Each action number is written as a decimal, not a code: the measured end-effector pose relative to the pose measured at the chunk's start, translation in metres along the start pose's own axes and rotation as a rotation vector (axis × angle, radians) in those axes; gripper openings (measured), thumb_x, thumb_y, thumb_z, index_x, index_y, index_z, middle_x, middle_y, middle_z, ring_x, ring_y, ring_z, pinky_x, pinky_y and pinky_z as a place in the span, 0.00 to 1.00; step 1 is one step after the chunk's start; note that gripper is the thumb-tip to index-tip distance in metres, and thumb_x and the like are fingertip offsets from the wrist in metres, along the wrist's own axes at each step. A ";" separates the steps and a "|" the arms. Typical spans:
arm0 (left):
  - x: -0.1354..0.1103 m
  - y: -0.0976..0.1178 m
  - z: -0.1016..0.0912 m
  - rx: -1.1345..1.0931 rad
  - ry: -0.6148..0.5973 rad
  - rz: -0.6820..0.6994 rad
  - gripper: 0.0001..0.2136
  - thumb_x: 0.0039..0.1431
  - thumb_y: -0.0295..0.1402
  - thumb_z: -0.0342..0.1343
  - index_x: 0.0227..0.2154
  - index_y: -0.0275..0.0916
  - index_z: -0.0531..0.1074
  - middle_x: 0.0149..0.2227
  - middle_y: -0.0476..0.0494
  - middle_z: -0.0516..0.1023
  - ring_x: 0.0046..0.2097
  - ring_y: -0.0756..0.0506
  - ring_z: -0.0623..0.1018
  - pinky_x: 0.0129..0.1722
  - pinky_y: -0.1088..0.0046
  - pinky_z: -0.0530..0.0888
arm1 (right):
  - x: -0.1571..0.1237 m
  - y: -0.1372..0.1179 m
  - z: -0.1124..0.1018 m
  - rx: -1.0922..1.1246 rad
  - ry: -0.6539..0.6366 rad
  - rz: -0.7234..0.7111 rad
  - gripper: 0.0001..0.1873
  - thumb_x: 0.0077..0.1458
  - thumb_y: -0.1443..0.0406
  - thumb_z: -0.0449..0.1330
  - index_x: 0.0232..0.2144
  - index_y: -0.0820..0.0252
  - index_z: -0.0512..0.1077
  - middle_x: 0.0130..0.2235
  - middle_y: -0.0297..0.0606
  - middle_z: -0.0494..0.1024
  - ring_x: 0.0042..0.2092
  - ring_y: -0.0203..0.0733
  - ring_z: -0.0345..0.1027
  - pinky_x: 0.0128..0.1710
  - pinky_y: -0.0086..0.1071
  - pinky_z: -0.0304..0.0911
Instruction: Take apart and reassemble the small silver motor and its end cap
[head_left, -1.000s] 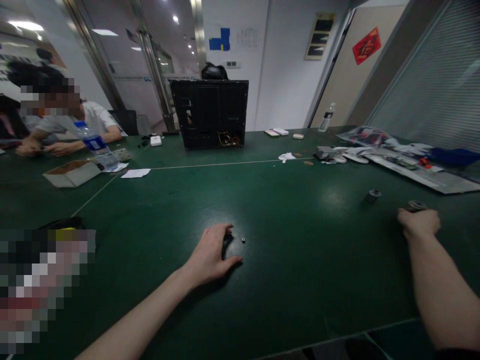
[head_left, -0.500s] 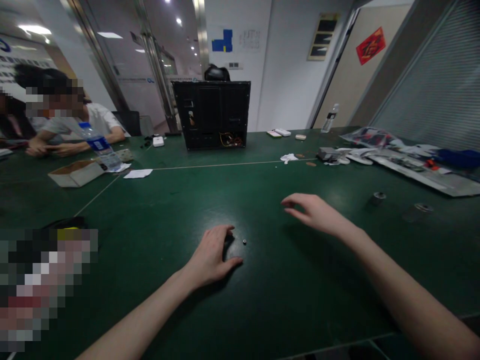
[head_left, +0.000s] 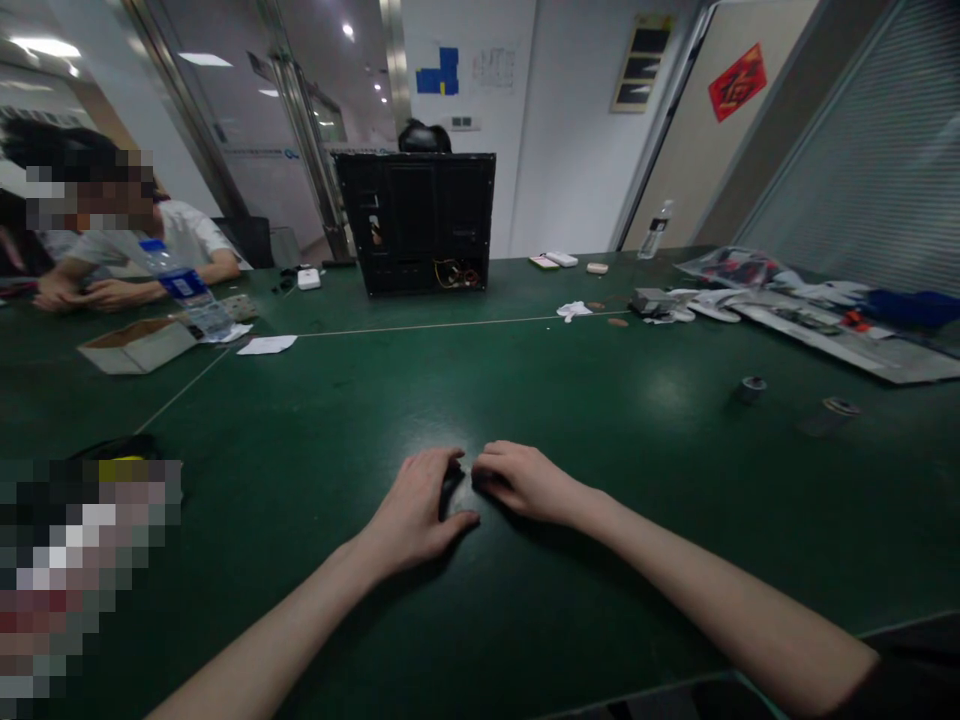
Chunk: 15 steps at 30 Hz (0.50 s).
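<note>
1. Far left: a co-worker [head_left: 191, 232] in a white shirt, forearms on the table; in front, an open box [head_left: 139, 352] and a leaning blue-capped bottle [head_left: 187, 290]; a paper slip [head_left: 268, 345] lies just beside.
2. Far side, middle: black panel [head_left: 431, 225] standing upright; coloured wires at its lower edge.
3. Left hand [head_left: 427, 505]: low at the green tabletop [head_left: 360, 400]; a wide curve, thumb well parted from fingers.
4. Right hand [head_left: 517, 480]: just beside the left; fingers curled in, narrow; tips in shadow, so cannot tell whether they pinch something small.
5. Right of that hand, well apart: a smaller metal cylinder [head_left: 752, 391]; a larger metal cylinder [head_left: 831, 416] near it; both on the table.
6. Far right: pale board [head_left: 862, 357], loose items on it.
</note>
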<state>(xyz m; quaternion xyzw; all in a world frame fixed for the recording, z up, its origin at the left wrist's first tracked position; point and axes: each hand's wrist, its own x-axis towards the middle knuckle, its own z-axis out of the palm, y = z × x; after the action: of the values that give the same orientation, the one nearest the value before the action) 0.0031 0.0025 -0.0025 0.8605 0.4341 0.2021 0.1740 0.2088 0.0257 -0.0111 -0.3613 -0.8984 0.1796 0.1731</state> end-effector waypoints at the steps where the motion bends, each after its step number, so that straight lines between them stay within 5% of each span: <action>1: 0.000 0.000 0.000 -0.001 0.000 -0.001 0.27 0.49 0.39 0.61 0.51 0.38 0.61 0.48 0.37 0.71 0.50 0.36 0.71 0.49 0.54 0.68 | 0.000 0.002 0.003 0.078 0.020 0.004 0.07 0.57 0.68 0.54 0.38 0.62 0.71 0.37 0.40 0.73 0.38 0.37 0.66 0.39 0.30 0.60; 9: 0.000 0.000 0.001 -0.021 -0.016 -0.010 0.27 0.51 0.40 0.60 0.53 0.39 0.60 0.49 0.38 0.71 0.50 0.36 0.70 0.50 0.54 0.67 | 0.007 0.023 0.013 0.767 0.237 0.272 0.12 0.57 0.57 0.54 0.32 0.62 0.66 0.26 0.32 0.70 0.26 0.32 0.62 0.28 0.26 0.58; 15: 0.000 0.003 -0.004 -0.019 -0.043 -0.017 0.27 0.52 0.40 0.60 0.53 0.39 0.60 0.50 0.37 0.70 0.51 0.36 0.70 0.50 0.54 0.67 | 0.010 0.025 0.014 0.938 0.336 0.349 0.17 0.54 0.52 0.56 0.32 0.60 0.63 0.26 0.32 0.69 0.25 0.31 0.62 0.26 0.26 0.59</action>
<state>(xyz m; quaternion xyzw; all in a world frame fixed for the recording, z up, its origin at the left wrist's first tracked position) 0.0033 0.0012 0.0023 0.8593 0.4354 0.1861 0.1934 0.2103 0.0468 -0.0328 -0.4129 -0.6079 0.5283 0.4253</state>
